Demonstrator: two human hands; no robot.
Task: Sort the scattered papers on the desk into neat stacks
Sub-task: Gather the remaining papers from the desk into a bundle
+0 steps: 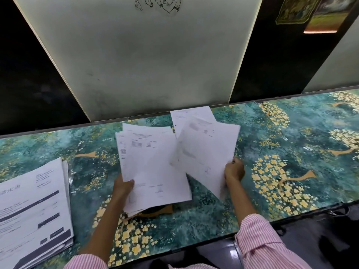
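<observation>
Sheaf (153, 167), long axis fwd, gripped by L hand (123, 188) fingers; R hand (234, 169) pinches sheet (206, 150) (tilted right).

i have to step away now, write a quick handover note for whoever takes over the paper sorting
Left hand grips a bundle of papers over the middle of the desk.
Right hand holds a blurred sheet by its edge, overlapping the bundle.
Done: one stack lies at the desk's left end.
Left: stack the held papers and the loose sheet by the back panel.
</observation>
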